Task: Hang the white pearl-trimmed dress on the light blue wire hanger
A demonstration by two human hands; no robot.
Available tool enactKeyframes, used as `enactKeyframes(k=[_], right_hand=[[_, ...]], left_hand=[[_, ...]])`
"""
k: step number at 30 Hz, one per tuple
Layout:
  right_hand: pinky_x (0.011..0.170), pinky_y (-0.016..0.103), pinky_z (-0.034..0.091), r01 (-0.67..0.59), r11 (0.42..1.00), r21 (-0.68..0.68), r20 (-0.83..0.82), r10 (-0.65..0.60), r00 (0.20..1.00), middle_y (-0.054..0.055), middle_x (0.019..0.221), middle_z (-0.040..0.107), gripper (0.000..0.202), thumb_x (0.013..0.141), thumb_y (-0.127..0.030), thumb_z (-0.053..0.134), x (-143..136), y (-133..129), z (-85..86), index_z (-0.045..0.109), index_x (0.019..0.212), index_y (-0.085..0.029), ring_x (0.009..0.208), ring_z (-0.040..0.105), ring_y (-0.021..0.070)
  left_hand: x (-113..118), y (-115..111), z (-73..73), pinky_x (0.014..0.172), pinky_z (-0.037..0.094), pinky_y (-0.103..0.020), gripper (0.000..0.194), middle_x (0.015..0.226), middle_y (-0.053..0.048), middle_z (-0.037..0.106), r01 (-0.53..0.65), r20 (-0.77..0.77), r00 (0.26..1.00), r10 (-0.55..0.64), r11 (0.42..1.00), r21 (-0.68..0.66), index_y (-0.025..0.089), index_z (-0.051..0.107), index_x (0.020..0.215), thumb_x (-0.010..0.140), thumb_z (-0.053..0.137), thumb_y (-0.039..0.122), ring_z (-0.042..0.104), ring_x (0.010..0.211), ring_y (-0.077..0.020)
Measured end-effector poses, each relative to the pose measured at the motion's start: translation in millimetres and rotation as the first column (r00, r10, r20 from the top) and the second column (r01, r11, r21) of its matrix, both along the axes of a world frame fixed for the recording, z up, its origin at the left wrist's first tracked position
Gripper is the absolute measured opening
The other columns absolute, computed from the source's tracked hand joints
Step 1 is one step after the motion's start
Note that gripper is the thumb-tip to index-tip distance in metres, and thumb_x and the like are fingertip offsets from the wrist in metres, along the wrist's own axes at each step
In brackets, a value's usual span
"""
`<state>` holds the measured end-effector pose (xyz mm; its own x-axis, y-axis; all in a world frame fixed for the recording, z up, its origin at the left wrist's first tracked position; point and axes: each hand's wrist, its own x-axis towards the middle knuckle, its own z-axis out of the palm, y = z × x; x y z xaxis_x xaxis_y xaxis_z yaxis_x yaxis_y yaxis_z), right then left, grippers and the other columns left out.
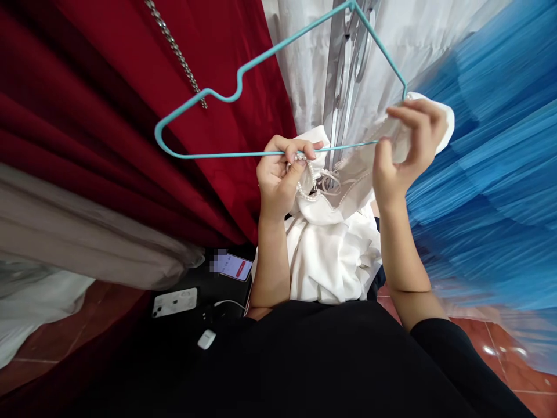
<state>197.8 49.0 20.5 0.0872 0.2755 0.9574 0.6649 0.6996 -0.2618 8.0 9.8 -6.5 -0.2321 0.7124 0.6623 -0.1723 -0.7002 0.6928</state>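
Note:
A light-blue clothes hanger (pixel 213 155) is held up tilted, its left end bare. My left hand (pixel 278 174) is closed around its bottom bar and pinches the pearl-trimmed edge of a white dress (pixel 333 249). The rest of the dress falls in folds toward my lap. At the hanger's right end, white fabric of the dress lies over the shoulder. My right hand (pixel 407 151) is there, slightly blurred, thumb and fingers apart against this fabric. Thin white straps (pixel 331 183) dangle inside the dress opening.
Red drapery (pixel 108 87) with a chain (pixel 176 49) hangs at left, blue tulle (pixel 491 162) at right. White garments and a metal rail (pixel 343 87) stand ahead. Two phones (pixel 174 302) (pixel 235 266), a white earphone case (pixel 206 339) and a cable (pixel 230 302) lie on a black surface.

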Motion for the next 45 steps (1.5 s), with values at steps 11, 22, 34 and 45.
enactKeyframes(k=[11, 22, 34, 45], right_hand=[[0.059, 0.029, 0.045, -0.096, 0.965, -0.244, -0.272, 0.027, 0.962, 0.009, 0.076, 0.078, 0.019, 0.078, 0.001, 0.065, 65.1, 46.6, 37.4, 0.079, 0.08, -0.011, 0.065, 0.065, 0.0117], [0.052, 0.035, 0.02, -0.14, 0.757, -0.638, -0.372, -0.144, 0.917, -0.008, 0.044, 0.036, 0.037, 0.077, -0.002, 0.068, 76.0, 61.3, 42.5, 0.053, 0.046, -0.017, 0.048, 0.028, 0.0007], [0.063, 0.034, 0.043, -0.022, 0.625, -0.78, 0.229, 0.317, 0.92, 0.002, 0.075, 0.075, 0.019, 0.078, -0.015, 0.068, 90.0, -15.5, 16.9, 0.082, 0.088, -0.022, 0.063, 0.057, 0.011], [0.075, 0.039, 0.064, -0.277, 0.874, -0.4, 0.217, 0.383, 0.898, 0.004, 0.118, 0.069, 0.041, 0.086, -0.019, 0.063, 10.2, -16.2, -5.1, 0.072, 0.123, -0.032, 0.093, 0.07, 0.0206]], left_hand=[[-10.5, 5.5, -0.5, 0.117, 0.056, -0.053, 0.042, 0.082, 0.001, 0.059, 0.051, 0.0, 0.999, -0.052, 0.997, 0.061, 0.025, 0.041, 0.081, 0.09, 0.075, 0.048, 0.069, 0.09, -0.018], [-25.0, 8.0, -5.0, 0.116, 0.056, -0.054, 0.042, 0.083, 0.001, 0.056, 0.001, -0.006, 1.0, -0.002, 0.999, -0.055, 0.025, 0.041, 0.083, 0.087, 0.079, 0.043, 0.068, 0.094, -0.0193], [-15.5, 14.3, -8.7, 0.116, 0.054, -0.054, 0.038, 0.086, 0.0, 0.058, -0.012, 0.016, 1.0, 0.013, 0.994, -0.105, 0.026, 0.046, 0.086, 0.086, 0.081, 0.041, 0.07, 0.106, -0.023], [-6.0, 8.9, -7.7, 0.116, 0.056, -0.051, 0.044, 0.088, 0.0, 0.064, 0.065, 0.006, 0.998, -0.065, 0.998, 0.01, 0.024, 0.047, 0.086, 0.086, 0.081, 0.052, 0.074, 0.104, -0.0226]])
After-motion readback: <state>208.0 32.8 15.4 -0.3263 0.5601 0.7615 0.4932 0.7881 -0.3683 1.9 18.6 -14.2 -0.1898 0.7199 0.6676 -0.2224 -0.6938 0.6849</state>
